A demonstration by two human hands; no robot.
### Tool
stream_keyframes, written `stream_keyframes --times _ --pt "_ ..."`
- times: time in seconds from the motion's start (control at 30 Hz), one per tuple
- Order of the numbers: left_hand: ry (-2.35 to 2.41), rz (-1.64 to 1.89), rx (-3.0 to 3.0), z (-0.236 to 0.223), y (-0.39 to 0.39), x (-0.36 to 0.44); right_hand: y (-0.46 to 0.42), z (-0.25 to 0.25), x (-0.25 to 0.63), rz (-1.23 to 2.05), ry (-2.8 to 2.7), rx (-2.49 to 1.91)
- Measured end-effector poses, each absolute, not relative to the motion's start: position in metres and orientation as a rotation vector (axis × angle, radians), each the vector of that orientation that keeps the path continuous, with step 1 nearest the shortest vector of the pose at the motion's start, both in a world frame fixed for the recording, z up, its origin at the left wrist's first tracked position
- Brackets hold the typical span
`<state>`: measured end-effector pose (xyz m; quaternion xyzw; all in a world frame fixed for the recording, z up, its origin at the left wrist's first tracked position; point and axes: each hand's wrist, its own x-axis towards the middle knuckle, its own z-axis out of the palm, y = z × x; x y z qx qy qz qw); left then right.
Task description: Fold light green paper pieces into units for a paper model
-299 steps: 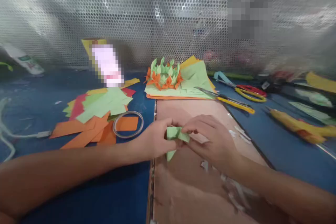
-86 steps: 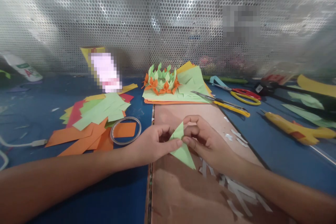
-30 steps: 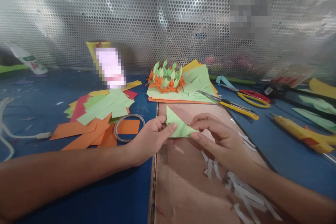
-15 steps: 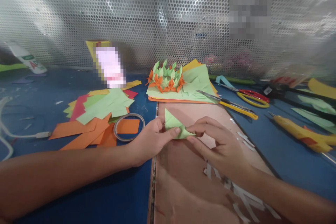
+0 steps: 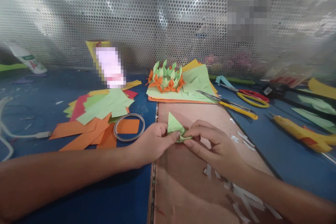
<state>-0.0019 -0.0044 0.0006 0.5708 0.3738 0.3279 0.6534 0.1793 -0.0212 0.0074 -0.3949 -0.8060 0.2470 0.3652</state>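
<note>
Backdrop: perforated silvery sheet (image 5: 131,17), creased and shiny.
Work surface: blue tabletop (image 5: 86,185) beside a smooth brown board (image 5: 189,189).
Sheet stack: flat green, yellow and orange paper (image 5: 199,77), bearing a ring of pointed green and orange folds (image 5: 168,80).
Left hand: pinches the folded green paper (image 5: 173,123), a creased triangle above the board.
Right hand (image 5: 215,143): grips its lower right corner between thumb and fingers.
Tape roll (image 5: 129,139): thin ring, over orange paper.
</note>
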Motion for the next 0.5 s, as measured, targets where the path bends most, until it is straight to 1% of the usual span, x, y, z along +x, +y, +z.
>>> stream_keyframes --times 0.2,0.5 --pt "0.846 0.713 1.365 0.0008 -0.0026 -0.0024 -0.0212 0.0063 0.1810 0.678 -2.024 -1.026" --pt "0.643 0.748 1.134 0.0000 -0.0020 -0.0025 -0.0217 0.0081 0.1849 0.633 -1.961 -0.992"
